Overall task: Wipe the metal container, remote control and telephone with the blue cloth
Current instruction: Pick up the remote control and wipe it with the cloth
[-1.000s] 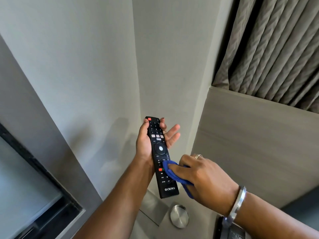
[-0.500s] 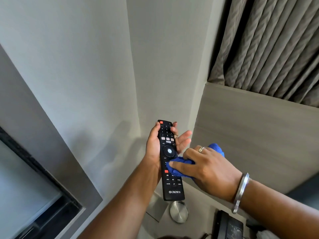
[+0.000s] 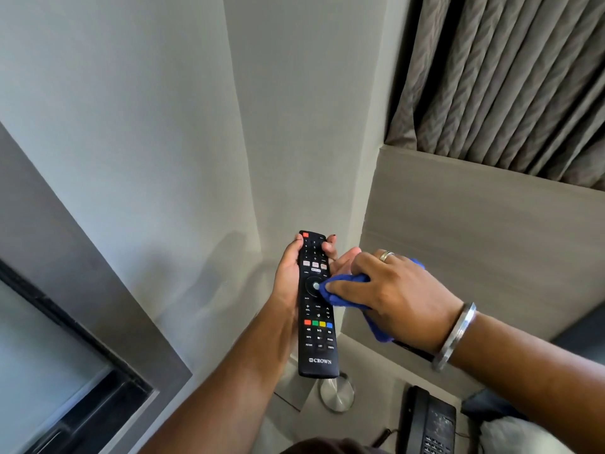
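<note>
We hold the remote control point(image 3: 317, 309) upright in front of us with our left hand point(image 3: 289, 276), the thumb lying along its left edge and the fingers curled round behind so that their tips show at its right edge near the top; the buttons face us, with a red one at the top end and the brand lettering at the bottom end; our right hand point(image 3: 393, 296) has its fingers closed around the bunched blue cloth point(image 3: 340, 288), pinching it and pressing a fold of it against the round central pad of the remote; a tail of the cloth hangs below the palm; a ring point(image 3: 386, 256) sits on one finger of that hand and a metal bangle point(image 3: 456, 335) circles the wrist; below the remote, on the pale counter point(image 3: 370, 365), the round metal container point(image 3: 337, 393) stands with its brushed lid towards us, partly hidden by the remote's lower end; to the right of it, well apart from our hands, the black telephone point(image 3: 427, 421) rests on the same counter; grey curtains point(image 3: 507, 77) hang at upper right.
</note>
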Demonstrator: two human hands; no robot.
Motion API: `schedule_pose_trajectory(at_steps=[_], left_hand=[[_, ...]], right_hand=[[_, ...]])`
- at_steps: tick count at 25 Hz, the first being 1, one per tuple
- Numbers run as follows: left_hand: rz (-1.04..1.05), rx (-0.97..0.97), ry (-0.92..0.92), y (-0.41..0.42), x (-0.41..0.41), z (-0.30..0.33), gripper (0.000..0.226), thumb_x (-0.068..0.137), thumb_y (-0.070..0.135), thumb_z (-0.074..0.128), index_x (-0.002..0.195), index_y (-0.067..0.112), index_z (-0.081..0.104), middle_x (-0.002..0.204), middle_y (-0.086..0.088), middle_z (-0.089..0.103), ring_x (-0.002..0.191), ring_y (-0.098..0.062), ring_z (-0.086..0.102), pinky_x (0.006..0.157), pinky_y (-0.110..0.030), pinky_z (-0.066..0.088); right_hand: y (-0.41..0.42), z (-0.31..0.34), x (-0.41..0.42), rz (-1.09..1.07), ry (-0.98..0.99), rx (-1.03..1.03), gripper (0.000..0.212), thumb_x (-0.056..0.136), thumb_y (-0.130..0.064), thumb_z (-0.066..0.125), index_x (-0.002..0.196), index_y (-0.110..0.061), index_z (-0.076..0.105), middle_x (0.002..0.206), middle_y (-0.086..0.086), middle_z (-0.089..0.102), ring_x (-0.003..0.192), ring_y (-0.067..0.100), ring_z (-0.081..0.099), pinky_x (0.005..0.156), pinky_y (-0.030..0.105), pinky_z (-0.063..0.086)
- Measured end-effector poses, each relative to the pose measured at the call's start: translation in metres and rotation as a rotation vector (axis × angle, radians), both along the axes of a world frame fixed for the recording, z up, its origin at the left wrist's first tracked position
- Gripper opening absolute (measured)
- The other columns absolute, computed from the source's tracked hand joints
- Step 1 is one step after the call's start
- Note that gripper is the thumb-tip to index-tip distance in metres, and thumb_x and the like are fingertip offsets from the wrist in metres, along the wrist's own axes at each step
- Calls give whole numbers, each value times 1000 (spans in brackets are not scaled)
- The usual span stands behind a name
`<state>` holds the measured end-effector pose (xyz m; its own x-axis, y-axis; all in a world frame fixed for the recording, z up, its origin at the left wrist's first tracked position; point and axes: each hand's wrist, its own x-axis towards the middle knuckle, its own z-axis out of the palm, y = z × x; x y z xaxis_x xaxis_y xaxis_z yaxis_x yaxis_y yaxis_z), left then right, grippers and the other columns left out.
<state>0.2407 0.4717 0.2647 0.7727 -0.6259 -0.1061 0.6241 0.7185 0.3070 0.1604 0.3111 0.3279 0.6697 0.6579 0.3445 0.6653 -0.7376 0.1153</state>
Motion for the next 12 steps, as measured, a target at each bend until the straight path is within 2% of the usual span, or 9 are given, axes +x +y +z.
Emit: schedule_pose_trajectory(at_steps=[4,8,10,12], left_hand=[[90,21,-33,0,1,3,52,99,49,40,112,2,57,78,-3,65,104,-38,70,90,-48,56],[83,36,-53,4,4,2,54,98,53,36,112,4,56,77,1,63,102,-36,70,88,-46,56],[57,47,-62,2,0,0,54,98,53,37,114,5,56,77,1,63,102,-36,71,86,-46,57],[35,70,-86,-1,-4,-1,54,98,52,36,117,5,55,77,1,63,103,-36,70,88,-46,57]], right_hand=[[26,-15,-14,-95,66,35,31,70,-10,73,95,-28,67,79,1,58,58,20,49,50,25,33],[21,-22,-30,-18,187,13,37,71,-11,70,103,-28,63,78,-1,55,60,18,47,48,30,45],[14,-18,-32,40,209,-25,43,70,-11,71,107,-30,60,81,0,56,60,19,49,48,33,48],[10,-11,-26,4,178,-8,44,72,-10,71,109,-31,62,83,2,57,61,21,51,47,34,47]])
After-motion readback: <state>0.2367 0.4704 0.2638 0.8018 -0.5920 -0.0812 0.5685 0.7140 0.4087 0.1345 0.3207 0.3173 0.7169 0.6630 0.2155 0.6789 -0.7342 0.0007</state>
